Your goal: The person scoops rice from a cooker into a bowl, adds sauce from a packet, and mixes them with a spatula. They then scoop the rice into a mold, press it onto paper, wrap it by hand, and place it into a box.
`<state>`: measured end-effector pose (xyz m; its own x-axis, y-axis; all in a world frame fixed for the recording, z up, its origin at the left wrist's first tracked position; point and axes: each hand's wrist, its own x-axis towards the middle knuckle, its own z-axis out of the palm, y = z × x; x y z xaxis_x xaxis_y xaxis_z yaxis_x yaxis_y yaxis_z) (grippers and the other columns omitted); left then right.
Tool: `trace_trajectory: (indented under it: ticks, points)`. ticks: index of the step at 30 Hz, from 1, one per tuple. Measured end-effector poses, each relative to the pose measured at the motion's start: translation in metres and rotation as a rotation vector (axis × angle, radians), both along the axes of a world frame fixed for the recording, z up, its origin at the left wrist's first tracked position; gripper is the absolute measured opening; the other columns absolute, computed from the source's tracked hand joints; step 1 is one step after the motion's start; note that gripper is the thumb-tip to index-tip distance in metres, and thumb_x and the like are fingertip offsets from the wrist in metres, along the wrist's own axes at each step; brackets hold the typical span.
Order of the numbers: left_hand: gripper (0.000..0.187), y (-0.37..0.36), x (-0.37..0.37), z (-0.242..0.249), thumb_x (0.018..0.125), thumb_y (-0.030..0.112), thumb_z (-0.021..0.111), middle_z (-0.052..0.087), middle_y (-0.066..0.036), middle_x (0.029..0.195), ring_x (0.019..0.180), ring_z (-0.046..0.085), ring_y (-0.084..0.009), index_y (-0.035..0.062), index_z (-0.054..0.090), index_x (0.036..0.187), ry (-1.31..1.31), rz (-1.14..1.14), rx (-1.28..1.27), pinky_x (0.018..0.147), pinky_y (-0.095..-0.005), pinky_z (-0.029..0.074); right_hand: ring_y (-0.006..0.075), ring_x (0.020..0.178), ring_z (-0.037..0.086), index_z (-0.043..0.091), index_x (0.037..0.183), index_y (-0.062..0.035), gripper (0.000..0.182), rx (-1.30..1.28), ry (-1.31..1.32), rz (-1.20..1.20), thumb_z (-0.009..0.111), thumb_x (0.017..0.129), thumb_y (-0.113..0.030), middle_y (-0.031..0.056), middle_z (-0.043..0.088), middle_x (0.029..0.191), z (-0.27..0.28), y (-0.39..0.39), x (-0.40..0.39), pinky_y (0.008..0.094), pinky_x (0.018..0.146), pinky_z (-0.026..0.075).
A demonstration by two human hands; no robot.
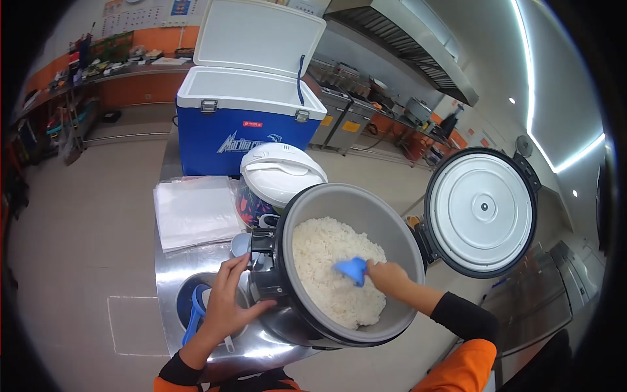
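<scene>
My right hand [390, 279] is closed on a blue rice paddle [353, 269], its blade against the cooked white rice [326, 238]. The rice lies in the grey inner pot of a large rice cooker [401, 225], whose round lid [483, 212] is swung up on the right. At the cooker's near left side, my left hand [228, 304] has its thumb and fingers spread around the black front handle [266, 283], apparently touching the cooker and holding nothing. Beside that hand, a metal bowl [186, 294] has a blue-handled utensil [194, 315] in it.
A blue cooler box [215, 134] stands at the back with its white lid raised. In front of it are a smaller white-lidded rice cooker [281, 171] and a stack of clear plastic sheets or bags [196, 212]. All stand on a steel table [287, 356].
</scene>
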<state>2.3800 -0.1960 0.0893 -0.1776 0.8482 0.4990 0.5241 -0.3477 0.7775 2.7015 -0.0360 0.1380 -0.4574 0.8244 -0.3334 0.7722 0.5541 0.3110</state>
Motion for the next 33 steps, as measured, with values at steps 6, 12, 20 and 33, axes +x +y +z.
trace_trajectory:
  ticks: [6, 12, 20, 33]
  points:
    - [0.082, -0.001, -0.004, -0.001, 0.056, 0.030, 0.082, 0.052, -0.013, 0.106, 0.095, 0.055, -0.0266, -0.0009, 0.046, 0.123, 0.020, 0.061, 0.044, 0.079, -0.0346, 0.046, 0.0352, 0.078, 0.061, 0.055, 0.093, -0.0003, 0.033, -0.286, -0.078, -0.062, 0.046, 0.089, -0.032, 0.0184, 0.062, 0.081, 0.012, -0.022, -0.028, 0.0431, 0.068, 0.048]
    - [0.082, -0.001, -0.005, 0.000, 0.055, 0.029, 0.082, 0.053, -0.013, 0.105, 0.094, 0.056, -0.0266, -0.0013, 0.047, 0.122, 0.007, 0.068, 0.073, 0.077, -0.0340, 0.047, 0.0364, 0.078, 0.060, 0.057, 0.094, -0.0024, 0.036, -0.367, -0.113, -0.067, 0.047, 0.088, -0.036, 0.0205, 0.061, 0.082, 0.042, -0.053, -0.043, 0.0445, 0.069, 0.047]
    - [0.068, 0.008, -0.063, 0.022, 0.083, 0.053, 0.046, 0.043, -0.014, 0.116, 0.103, 0.050, -0.0298, -0.0026, 0.045, 0.123, -0.092, -0.437, -0.281, 0.090, -0.0355, 0.039, 0.0352, 0.080, 0.060, 0.059, 0.102, -0.0076, 0.036, -0.456, 0.001, -0.046, 0.048, 0.088, -0.039, 0.0184, 0.062, 0.079, 0.074, -0.066, -0.053, 0.0443, 0.069, 0.045]
    - [0.057, -0.045, -0.076, -0.021, 0.084, 0.034, 0.053, 0.039, -0.022, 0.126, 0.118, 0.037, -0.0368, -0.0030, 0.040, 0.125, 0.079, -0.067, -0.436, 0.098, -0.0394, 0.032, 0.0204, 0.054, 0.054, 0.057, 0.111, -0.0047, 0.041, -0.707, 0.315, -0.171, 0.048, 0.089, -0.038, 0.0119, 0.058, 0.066, 0.087, -0.051, -0.018, 0.0325, 0.056, 0.044]
